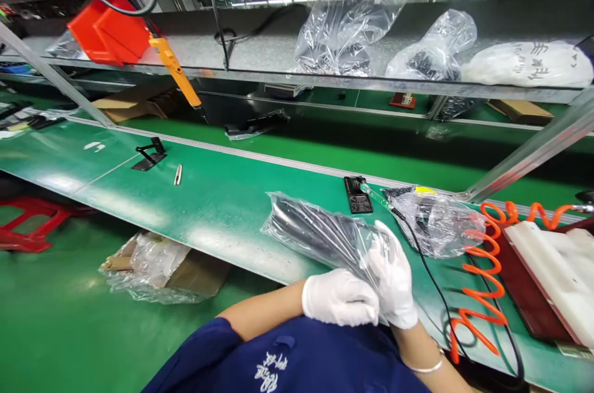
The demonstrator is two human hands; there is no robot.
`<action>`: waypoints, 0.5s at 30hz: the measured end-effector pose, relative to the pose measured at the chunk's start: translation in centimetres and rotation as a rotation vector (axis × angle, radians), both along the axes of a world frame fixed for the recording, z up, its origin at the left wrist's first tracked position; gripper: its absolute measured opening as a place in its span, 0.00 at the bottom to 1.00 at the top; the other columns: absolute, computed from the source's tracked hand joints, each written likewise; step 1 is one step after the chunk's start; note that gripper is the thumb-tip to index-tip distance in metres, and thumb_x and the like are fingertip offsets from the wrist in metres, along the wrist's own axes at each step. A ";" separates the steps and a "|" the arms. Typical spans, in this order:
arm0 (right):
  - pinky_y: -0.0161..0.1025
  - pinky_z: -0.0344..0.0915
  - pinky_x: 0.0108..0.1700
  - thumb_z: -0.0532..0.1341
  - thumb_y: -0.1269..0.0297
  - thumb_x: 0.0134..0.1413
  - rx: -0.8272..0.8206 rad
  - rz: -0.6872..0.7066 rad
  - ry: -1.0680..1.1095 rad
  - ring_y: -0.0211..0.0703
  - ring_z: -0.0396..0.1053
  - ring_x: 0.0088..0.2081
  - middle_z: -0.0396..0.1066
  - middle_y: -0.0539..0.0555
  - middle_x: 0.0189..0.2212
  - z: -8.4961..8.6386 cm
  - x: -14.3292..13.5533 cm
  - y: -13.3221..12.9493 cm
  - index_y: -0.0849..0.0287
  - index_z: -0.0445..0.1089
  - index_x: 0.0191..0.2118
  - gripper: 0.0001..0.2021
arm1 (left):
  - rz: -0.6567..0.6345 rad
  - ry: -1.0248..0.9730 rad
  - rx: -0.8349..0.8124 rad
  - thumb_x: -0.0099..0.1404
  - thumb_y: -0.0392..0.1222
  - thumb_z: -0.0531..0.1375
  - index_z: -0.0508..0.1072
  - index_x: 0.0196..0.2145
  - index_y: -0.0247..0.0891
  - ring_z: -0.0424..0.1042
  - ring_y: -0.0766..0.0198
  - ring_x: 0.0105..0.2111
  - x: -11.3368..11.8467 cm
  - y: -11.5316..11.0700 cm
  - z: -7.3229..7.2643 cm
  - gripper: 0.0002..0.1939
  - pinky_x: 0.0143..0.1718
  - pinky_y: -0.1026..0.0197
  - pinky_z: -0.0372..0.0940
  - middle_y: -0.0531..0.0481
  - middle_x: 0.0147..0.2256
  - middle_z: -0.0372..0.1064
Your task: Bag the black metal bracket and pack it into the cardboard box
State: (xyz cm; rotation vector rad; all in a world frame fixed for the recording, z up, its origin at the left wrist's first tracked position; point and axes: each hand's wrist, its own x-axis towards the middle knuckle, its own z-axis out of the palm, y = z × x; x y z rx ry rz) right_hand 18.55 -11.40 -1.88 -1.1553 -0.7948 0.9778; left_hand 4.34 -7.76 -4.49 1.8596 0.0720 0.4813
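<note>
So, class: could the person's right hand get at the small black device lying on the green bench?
Probably yes: the right hand grips the plastic bag, but bare green bench leads to the black device.

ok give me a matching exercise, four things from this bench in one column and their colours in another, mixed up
Things:
1. gloves on both hands, left hand, right hand
2. coiled hose
3. workbench top
4. bracket on the bench

Colours:
A. green
B. black
C. white
D. orange

Pairs: 1-C, 2-D, 3-A, 4-B
</note>
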 end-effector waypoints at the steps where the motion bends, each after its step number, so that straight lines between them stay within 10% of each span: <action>1: 0.37 0.67 0.28 0.70 0.57 0.50 0.005 -0.004 0.013 0.36 0.64 0.23 0.66 0.45 0.27 0.0 0.2 -0.1 0.51 0.66 0.56 0.27 | 0.065 0.007 -0.114 0.64 0.54 0.59 0.72 0.33 0.39 0.75 0.59 0.30 -1.2 0.2 -0.6 0.14 0.35 0.58 0.70 0.44 0.29 0.75; 5: 0.36 0.65 0.29 0.67 0.59 0.55 0.069 -0.046 0.022 0.36 0.64 0.23 0.65 0.44 0.24 0.6 1.4 -1.1 0.51 0.66 0.56 0.24 | 1.017 -0.154 -0.574 0.63 0.61 0.62 0.67 0.28 0.41 0.69 0.63 0.24 -5.8 2.1 -3.3 0.20 0.31 0.59 0.69 0.52 0.23 0.67; 7: 0.36 0.64 0.29 0.65 0.59 0.57 0.119 -0.048 0.036 0.36 0.64 0.23 0.64 0.44 0.23 0.9 1.4 -1.2 0.51 0.65 0.57 0.22 | 1.282 -0.274 -0.770 0.66 0.63 0.56 0.70 0.33 0.42 0.74 0.60 0.32 -6.4 3.2 -3.8 0.21 0.38 0.56 0.72 0.49 0.31 0.73; 11: 0.38 0.69 0.33 0.64 0.56 0.59 0.138 0.055 0.106 0.37 0.66 0.25 0.65 0.45 0.24 0.8 -0.6 -0.3 0.51 0.61 0.59 0.24 | 1.093 -0.629 -1.213 0.71 0.59 0.52 0.74 0.49 0.45 0.73 0.55 0.53 -4.7 4.6 -1.4 0.21 0.56 0.51 0.67 0.47 0.51 0.75; 15: 0.45 0.74 0.47 0.69 0.51 0.51 0.047 0.202 -0.006 0.47 0.75 0.42 0.76 0.56 0.41 -0.8 -0.4 -0.4 0.54 0.67 0.51 0.24 | 1.260 -0.799 -1.331 0.71 0.50 0.52 0.77 0.44 0.40 0.76 0.56 0.46 -5.4 6.5 2.8 0.16 0.55 0.51 0.67 0.48 0.40 0.79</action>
